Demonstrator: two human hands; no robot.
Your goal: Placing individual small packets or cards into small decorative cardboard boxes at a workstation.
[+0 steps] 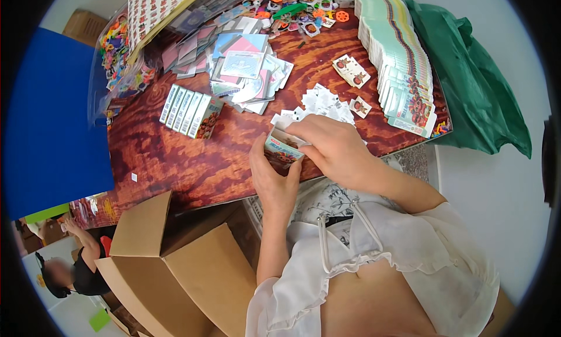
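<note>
Near the table's front edge, my left hand point(272, 182) grips a small printed cardboard box point(283, 148) from its left and underneath, its top open. My right hand point(334, 149) is closed about the box's upper rim, with the thumb at the right edge and the fingers over the opening. Whether those fingers also hold something inside cannot be made out. Just beyond the hands lies a heap of small white paper slips point(324, 101). Small printed cards point(351, 71) lie to the right of the heap.
Several closed small boxes point(186, 111) stand in a row at left, before piled cards point(242, 65). Colourful plastic pieces point(304, 12) lie behind. Flattened cartons point(397, 50) and a green plastic bag point(467, 80) are at right. An open cardboard box point(137, 232) stands below; another person point(87, 261) is at lower left.
</note>
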